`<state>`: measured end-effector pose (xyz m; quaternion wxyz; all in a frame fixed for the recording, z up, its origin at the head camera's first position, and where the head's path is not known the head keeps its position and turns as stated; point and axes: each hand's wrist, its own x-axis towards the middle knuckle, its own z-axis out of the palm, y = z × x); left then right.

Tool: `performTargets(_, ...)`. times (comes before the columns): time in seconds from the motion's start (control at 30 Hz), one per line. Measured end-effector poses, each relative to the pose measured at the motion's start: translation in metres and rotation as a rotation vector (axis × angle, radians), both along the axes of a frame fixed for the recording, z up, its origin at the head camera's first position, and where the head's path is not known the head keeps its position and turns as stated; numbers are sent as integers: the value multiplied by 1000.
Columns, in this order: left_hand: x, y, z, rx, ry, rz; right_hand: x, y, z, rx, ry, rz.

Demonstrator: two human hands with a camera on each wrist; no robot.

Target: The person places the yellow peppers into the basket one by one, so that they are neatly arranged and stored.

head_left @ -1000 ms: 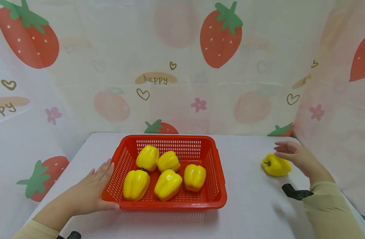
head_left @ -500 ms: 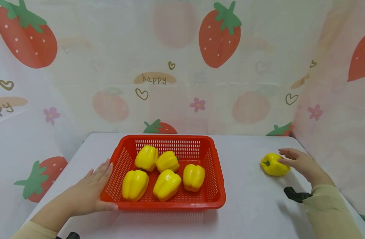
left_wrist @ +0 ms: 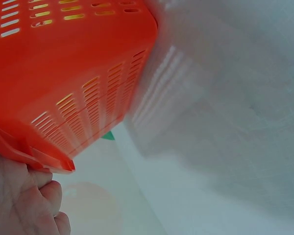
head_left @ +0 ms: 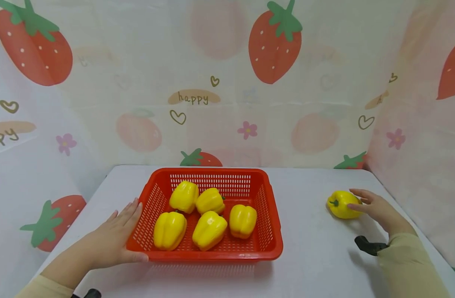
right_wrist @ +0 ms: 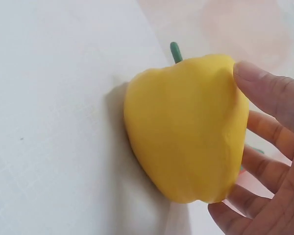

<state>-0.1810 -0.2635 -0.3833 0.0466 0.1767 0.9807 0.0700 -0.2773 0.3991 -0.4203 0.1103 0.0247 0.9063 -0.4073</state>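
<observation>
At the right of the table, a yellow bell pepper (head_left: 342, 205) with a green stem lies on its side. My right hand (head_left: 380, 211) reaches about it from the right, thumb on the near side and fingers on the far side. In the right wrist view the thumb tip meets the edge of the pepper (right_wrist: 186, 132); some fingertips are hidden behind it. My left hand (head_left: 113, 240) rests against the left side of a red plastic basket (head_left: 212, 256), fingers extended along the rim. Several yellow bell peppers, one of them the front-left pepper (head_left: 170, 231), lie inside the basket.
The white table (head_left: 305, 265) carries the basket at centre-left, with a stretch of tabletop between it and the lone pepper. A strawberry-printed curtain (head_left: 272, 124) stands behind and at both sides. Black wrist mounts, such as the right mount (head_left: 369, 246), stick out near the sleeves.
My right hand has come down from above the lone pepper to its right side, with thumb and fingers now around it. The pepper, basket and left hand stay in place.
</observation>
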Motion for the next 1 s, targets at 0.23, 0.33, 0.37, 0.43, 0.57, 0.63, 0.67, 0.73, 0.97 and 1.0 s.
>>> performTargets(0.23,0,1,3,-1,-10,6,8,3,-3,-10,-2,17)
performTargets(0.33,1,2,3,-2,-10,7,9,3,-5,-8,0,18)
performTargets(0.37,1,2,4,-2,-11,7,9,3,-5,-7,-5,15)
performTargets(0.43,1,2,4,-1,-10,4,10,3,-7,-2,-10,12)
performTargets(0.57,0,2,4,0,-8,7,12,2,-12,13,-10,-3)
performTargets(0.63,0,1,3,-1,-7,10,13,2,-14,10,-4,-10)
performTargets(0.67,0,1,2,-1,-6,10,13,2,-15,11,-1,-12)
performTargets(0.73,0,1,2,0,-3,9,13,1,-17,5,4,-18)
performTargets(0.97,2,2,3,4,-4,8,13,-1,-24,-33,24,-34)
performTargets(1.0,2,2,3,5,-5,7,13,-2,-25,-30,23,-37)
